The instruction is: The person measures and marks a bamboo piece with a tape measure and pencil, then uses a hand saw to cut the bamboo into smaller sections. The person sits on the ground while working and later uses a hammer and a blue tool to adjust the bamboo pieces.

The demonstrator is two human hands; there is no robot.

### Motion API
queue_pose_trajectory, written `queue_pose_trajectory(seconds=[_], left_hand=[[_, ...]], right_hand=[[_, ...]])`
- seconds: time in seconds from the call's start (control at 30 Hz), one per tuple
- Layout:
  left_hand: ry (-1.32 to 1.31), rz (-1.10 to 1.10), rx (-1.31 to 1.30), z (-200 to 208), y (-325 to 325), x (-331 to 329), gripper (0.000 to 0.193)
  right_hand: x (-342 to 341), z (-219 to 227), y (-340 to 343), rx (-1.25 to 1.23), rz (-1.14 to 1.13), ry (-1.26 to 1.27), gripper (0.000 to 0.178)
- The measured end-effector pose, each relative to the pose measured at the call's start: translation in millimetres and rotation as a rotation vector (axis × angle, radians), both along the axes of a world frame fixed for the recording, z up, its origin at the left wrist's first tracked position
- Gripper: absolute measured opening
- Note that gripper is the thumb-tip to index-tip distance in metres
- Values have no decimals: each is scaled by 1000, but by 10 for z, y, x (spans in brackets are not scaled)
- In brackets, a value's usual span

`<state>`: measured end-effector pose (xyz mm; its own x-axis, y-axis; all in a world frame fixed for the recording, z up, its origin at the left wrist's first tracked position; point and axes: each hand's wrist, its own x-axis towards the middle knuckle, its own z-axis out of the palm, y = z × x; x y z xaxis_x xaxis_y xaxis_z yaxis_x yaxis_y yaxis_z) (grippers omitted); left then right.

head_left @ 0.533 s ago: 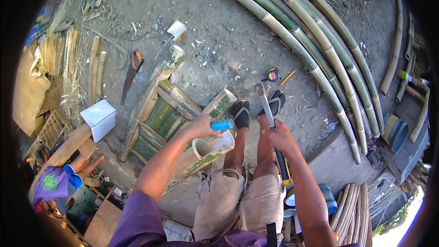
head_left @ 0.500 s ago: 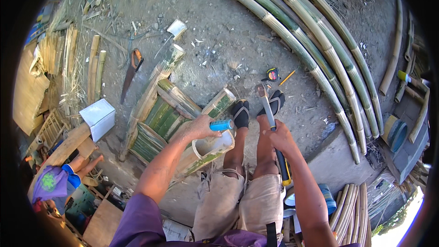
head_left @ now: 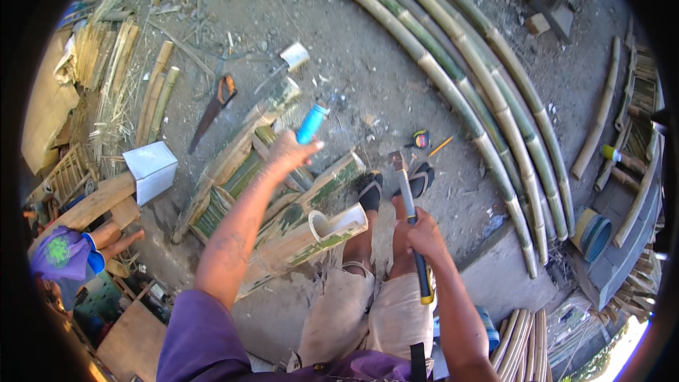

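My left hand (head_left: 286,154) is closed round a short bright blue cylinder (head_left: 311,124) with a small darker tip; its exact kind I cannot make out. The hand is stretched out above a bamboo frame (head_left: 244,170) with green slats and thick poles, lying on the ground. A wide hollow bamboo pole end (head_left: 346,223) of that frame points toward my legs. My right hand (head_left: 426,233) grips a hammer (head_left: 410,201) by its dark, yellow-ended handle, the head up near my sandalled feet. Beyond my feet lie a tape measure (head_left: 421,139) and a yellow pencil (head_left: 441,146).
Long bamboo poles (head_left: 453,64) curve across the right. A handsaw (head_left: 212,113) and a white piece (head_left: 294,55) lie past the frame. At left are a white box-like object (head_left: 151,170) and another person (head_left: 64,258). A bucket (head_left: 591,233) stands at right.
My left hand has moved forward, away from my body, and the blue cylinder now points up and away instead of sideways. The right hand still holds the hammer, slightly lower and to the left.
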<state>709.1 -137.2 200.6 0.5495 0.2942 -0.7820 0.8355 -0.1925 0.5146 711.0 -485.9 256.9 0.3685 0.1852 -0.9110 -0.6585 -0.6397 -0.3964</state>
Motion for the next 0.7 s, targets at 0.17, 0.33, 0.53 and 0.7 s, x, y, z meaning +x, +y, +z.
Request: queue_pose_trajectory(seconds=[0.17,0.33,0.53,0.7], left_hand=[[-185,448,-360,884,-862,53,35],[-569,960,-770,1785,-1285,215,19],[-524,242,35,2948,-1121,15,34],[-912,360,140,4352,-1289,-64,29]], right_hand=[[175,673,526,198,-9,-305,57],[537,1667,714,147,250,-495,47],[631,2807,605,308,90,-364,30],[650,3304,159,315,188,-343,28]])
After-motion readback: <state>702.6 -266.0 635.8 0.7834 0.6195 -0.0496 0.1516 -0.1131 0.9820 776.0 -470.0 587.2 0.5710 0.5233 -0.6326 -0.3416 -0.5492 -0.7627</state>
